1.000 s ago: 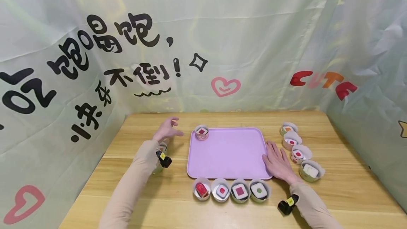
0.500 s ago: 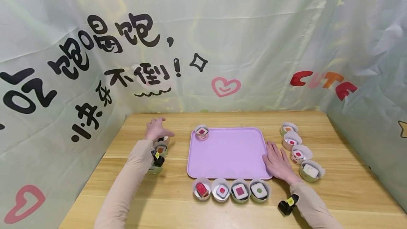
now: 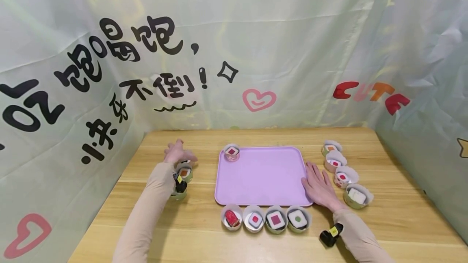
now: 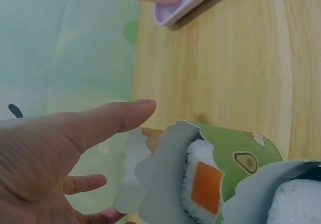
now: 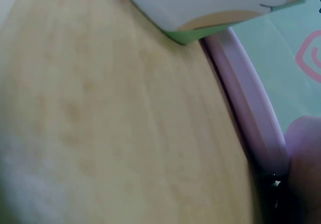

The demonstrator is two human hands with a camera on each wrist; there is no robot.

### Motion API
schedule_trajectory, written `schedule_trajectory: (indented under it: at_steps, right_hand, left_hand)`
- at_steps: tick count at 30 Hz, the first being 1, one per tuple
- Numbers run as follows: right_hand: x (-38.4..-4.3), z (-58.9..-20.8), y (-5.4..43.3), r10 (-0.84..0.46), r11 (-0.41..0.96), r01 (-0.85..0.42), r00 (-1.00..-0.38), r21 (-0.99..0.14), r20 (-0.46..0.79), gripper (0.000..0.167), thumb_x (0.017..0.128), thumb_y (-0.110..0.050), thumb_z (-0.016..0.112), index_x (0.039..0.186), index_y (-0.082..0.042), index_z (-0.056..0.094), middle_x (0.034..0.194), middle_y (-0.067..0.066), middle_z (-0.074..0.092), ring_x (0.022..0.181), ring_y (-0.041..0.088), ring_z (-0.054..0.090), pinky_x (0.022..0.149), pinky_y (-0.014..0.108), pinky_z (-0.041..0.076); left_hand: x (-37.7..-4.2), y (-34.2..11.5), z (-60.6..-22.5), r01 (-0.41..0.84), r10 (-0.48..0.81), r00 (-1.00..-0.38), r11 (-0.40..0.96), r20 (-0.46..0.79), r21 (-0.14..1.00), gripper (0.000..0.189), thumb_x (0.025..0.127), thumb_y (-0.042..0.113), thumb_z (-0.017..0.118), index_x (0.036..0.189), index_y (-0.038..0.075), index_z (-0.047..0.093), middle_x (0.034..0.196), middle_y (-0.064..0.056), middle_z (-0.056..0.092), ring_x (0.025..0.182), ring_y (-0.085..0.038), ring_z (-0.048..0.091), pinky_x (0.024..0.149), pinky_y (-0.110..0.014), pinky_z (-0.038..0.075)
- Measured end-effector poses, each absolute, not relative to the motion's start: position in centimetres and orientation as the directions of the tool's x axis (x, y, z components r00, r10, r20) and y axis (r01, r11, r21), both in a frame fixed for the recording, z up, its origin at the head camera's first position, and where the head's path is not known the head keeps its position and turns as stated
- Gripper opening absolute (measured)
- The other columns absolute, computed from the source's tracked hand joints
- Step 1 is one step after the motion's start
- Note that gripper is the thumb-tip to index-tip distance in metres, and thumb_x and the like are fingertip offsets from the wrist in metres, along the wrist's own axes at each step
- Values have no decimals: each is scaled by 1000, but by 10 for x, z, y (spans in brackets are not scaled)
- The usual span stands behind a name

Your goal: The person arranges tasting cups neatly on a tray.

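Observation:
In the head view my left hand [image 3: 176, 152] is over the far end of the left column of paper cups. Its thumb and fingers are spread around the farthest paper cup [image 4: 129, 164], mostly hidden behind a green paper cup [image 4: 239, 148]. That green cup holds a sushi piece [image 4: 204, 184] with an orange square on top. My right hand [image 3: 321, 186] lies with straight fingers on the right edge of the lilac tray [image 3: 263, 177]. A pink paper cup [image 3: 232, 156] with sushi stands in the tray's far left corner.
Several cups of sushi line the table in front of the tray, among them a cup with a red piece [image 3: 232, 218]. More cups form a slanted column at the right, the nearest a green cup [image 3: 357, 198]. A printed curtain [image 3: 263, 52] encloses the table [image 3: 204, 238].
My left hand has moved left from beside the tray to the farthest cup of the left column, then lowered around it. The right hand has stayed on the tray's edge.

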State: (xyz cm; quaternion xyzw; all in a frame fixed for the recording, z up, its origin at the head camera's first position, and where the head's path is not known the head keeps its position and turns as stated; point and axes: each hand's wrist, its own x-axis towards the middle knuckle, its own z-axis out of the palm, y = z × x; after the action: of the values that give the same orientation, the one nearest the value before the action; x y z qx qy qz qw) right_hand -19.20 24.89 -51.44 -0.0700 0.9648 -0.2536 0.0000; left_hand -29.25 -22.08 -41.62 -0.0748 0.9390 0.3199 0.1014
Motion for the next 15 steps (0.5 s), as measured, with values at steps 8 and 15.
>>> schedule_trajectory:
  at_steps: [8, 15]
  right_hand:
    - [-191, -513, 248, -134, 860, -134, -990, -492, 35, 60, 107, -21, 37, 153, 15, 21, 162, 34, 17, 152, 52, 12, 122, 67, 3]
    - [-191, -513, 248, -132, 855, -130, -991, -503, 32, 61, 107, -21, 37, 153, 14, 21, 162, 34, 16, 152, 52, 11, 122, 67, 2]
  left_hand:
    - [-296, -219, -423, -202, -71, -966, 811, -249, 549, 93, 80, 25, 82, 151, -2, 29, 149, -41, 22, 135, -62, 27, 106, -72, 35]
    - [-296, -216, -428, -213, -95, -965, 831, -246, 514, 87, 76, 23, 83, 146, -2, 37, 138, -36, 38, 124, -54, 41, 98, -63, 45]
